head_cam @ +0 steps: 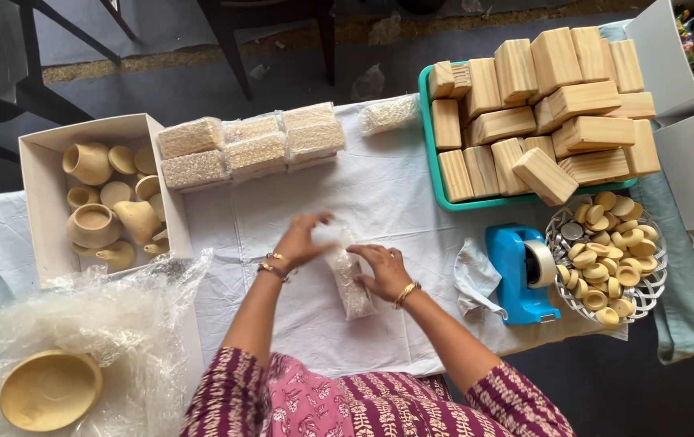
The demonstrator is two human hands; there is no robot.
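Observation:
A block wrapped in clear bubble wrap (pixel 349 282) lies on the white cloth (pixel 395 194) in front of me. My left hand (pixel 302 240) grips its far end, where loose wrap sticks up. My right hand (pixel 385 271) presses on its right side, fingers curled over the wrap. Both wrists wear gold bangles. The block inside is only partly visible through the wrap.
Several wrapped blocks (pixel 251 144) are stacked at the back. A white box (pixel 40 174) of wooden pots stands left, with bubble wrap (pixel 92 324) and a wooden bowl (pixel 49 390) below it. A teal tray (pixel 430 133) of wooden blocks, a blue tape dispenser (pixel 518 271) and a wire basket (pixel 564 243) of wooden discs sit right.

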